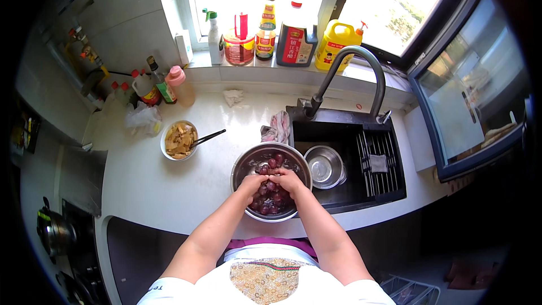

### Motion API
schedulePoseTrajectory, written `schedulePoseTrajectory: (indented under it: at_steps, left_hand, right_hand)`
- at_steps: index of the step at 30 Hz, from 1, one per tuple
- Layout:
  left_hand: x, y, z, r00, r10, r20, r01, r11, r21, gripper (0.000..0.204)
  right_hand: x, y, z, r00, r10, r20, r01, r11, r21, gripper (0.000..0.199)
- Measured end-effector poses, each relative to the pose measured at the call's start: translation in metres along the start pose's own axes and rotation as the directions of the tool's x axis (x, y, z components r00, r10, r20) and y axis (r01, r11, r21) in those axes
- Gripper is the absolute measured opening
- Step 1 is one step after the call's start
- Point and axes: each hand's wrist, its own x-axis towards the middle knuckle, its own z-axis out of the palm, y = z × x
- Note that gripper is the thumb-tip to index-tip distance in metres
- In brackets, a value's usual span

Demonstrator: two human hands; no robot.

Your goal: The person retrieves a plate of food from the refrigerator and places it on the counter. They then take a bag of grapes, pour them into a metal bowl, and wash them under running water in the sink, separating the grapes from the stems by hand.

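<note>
steel bowl of dark grapes at counter front edge, beside sink | left hand, right hand in it, fingers curled on grapes | open counter left | window behind

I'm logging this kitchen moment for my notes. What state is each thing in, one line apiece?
Left hand: in the metal bowl, on the red fruit.
Right hand: in the same bowl, touching the fruit.
Metal bowl: on the counter edge by the sink, full of red fruit in water.
Small steel bowl: in the sink, upright, no food.
Faucet: no water running.
White bowl: holds tan food, chopsticks resting on it.
</note>
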Motion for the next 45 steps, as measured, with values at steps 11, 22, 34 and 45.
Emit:
schedulePoseTrajectory:
  at_steps: [11, 22, 34, 45]
  left_hand:
    - [0.026, -0.022, -0.018, 0.988, 0.156, 0.002, -0.155, 0.984, -0.090, 0.020]
    - [0.020, -0.033, -0.017, 0.869, 0.484, -0.100, -0.318, 0.702, 0.637, 0.052]
    - [-0.013, -0.008, -0.013, 0.581, 0.760, 0.293, -0.519, 0.069, 0.852, 0.014]
    - [-0.004, 0.005, -0.017, 0.779, 0.615, 0.125, -0.441, 0.395, 0.805, 0.017]
  right_hand:
    - [0.001, 0.020, 0.010, 0.922, -0.010, -0.387, -0.084, 0.971, -0.225, 0.024]
    - [-0.043, 0.011, 0.022, 0.845, -0.526, -0.092, 0.261, 0.557, -0.789, 0.037]
    - [-0.036, 0.008, 0.022, 0.821, -0.555, -0.136, 0.411, 0.738, -0.535, 0.030]
    - [-0.038, -0.005, 0.009, 0.905, -0.423, -0.034, 0.374, 0.833, -0.409, 0.023]
